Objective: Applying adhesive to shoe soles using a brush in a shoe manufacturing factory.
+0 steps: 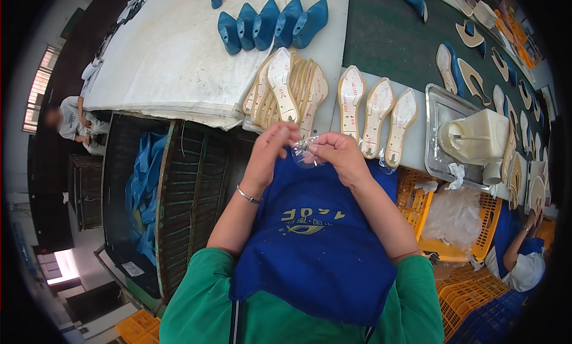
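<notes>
A small piece of clear, shiny plastic film (pixel 302 156) is pinched between the thumb and fingers of my right hand (pixel 345 158), in front of my apron. My left hand (pixel 271 148) is close beside it, its fingers bent toward the film but smeared by motion, so I cannot see whether they grip it. Just beyond my hands lies a stack of pale shoe insoles (pixel 281 85) with tan edges. To its right, three more insoles (pixel 378 114) rest side by side with their narrow ends toward me.
Blue shoe lasts (pixel 271 23) stand in a row behind the stack. On the right are a metal tray (pixel 434 114) with a cream plastic container (pixel 476 135), and a yellow crate (pixel 492 216) holding clear bags. A slatted cart (pixel 185 189) stands left. Other people work at both sides.
</notes>
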